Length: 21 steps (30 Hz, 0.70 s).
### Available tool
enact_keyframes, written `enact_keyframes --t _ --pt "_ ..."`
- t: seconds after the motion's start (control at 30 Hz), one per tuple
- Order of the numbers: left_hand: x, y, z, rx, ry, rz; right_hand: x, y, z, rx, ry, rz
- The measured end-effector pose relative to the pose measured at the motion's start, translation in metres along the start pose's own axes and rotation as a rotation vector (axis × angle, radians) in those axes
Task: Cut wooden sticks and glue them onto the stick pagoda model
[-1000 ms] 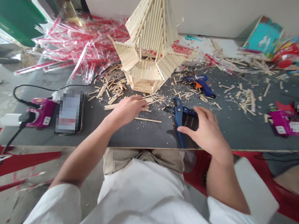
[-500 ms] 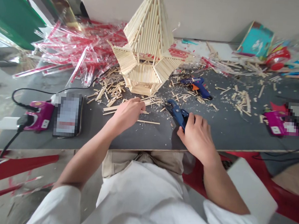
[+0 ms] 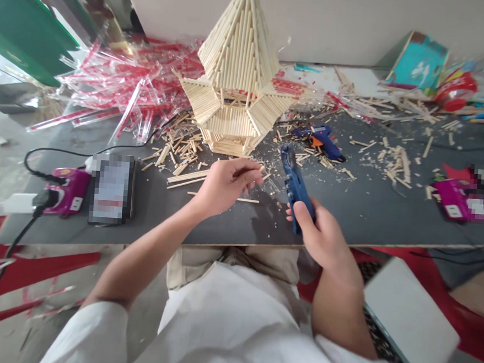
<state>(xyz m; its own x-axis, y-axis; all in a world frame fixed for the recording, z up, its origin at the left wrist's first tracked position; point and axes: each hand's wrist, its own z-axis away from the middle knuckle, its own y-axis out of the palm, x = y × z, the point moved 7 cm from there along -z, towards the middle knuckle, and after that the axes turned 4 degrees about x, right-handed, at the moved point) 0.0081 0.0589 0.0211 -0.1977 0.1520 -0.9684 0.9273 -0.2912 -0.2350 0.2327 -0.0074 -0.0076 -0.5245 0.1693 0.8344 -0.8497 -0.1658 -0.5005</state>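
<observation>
My right hand [image 3: 319, 231] is closed round the handles of a blue cutter [image 3: 293, 180], lifted above the dark table [image 3: 368, 212] with its jaws pointing away from me. My left hand [image 3: 225, 183] is raised just off the table, its fingers pinched on a thin wooden stick [image 3: 254, 172]. Right behind both hands stands a tall pagoda-like model made of wooden sticks [image 3: 236, 76]. Loose cut sticks [image 3: 177, 152] lie scattered about its base, and one long stick [image 3: 247, 200] lies flat under my left hand.
A blue and orange glue gun [image 3: 319, 138] lies right of the model. A phone [image 3: 112, 189] and a purple power strip [image 3: 64, 193] with cables sit at the left. Red and clear wrappers [image 3: 120, 84] pile at the back left. Another purple device [image 3: 458, 199] is at the right.
My right hand closed on the blue cutter and lifted it off the table. My left hand rose from the sticks with one stick pinched in its fingers.
</observation>
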Motion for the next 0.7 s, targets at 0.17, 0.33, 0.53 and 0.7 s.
enact_keyframes --t 0.17,0.33,0.53,0.7 --pt "-0.009 0.014 -0.014 -0.016 -0.033 0.093 0.011 0.028 0.009 -0.008 -0.072 -0.114" --pt "-0.002 0.011 -0.022 -0.035 -0.058 0.094 0.024 0.032 0.015 -0.101 -0.201 -0.015" --pt "0.006 0.005 -0.016 -0.058 -0.034 0.068 0.032 0.036 0.018 -0.102 -0.221 0.049" --pt "0.006 0.000 -0.015 -0.055 -0.012 -0.002 0.033 0.040 0.017 -0.068 -0.216 -0.004"
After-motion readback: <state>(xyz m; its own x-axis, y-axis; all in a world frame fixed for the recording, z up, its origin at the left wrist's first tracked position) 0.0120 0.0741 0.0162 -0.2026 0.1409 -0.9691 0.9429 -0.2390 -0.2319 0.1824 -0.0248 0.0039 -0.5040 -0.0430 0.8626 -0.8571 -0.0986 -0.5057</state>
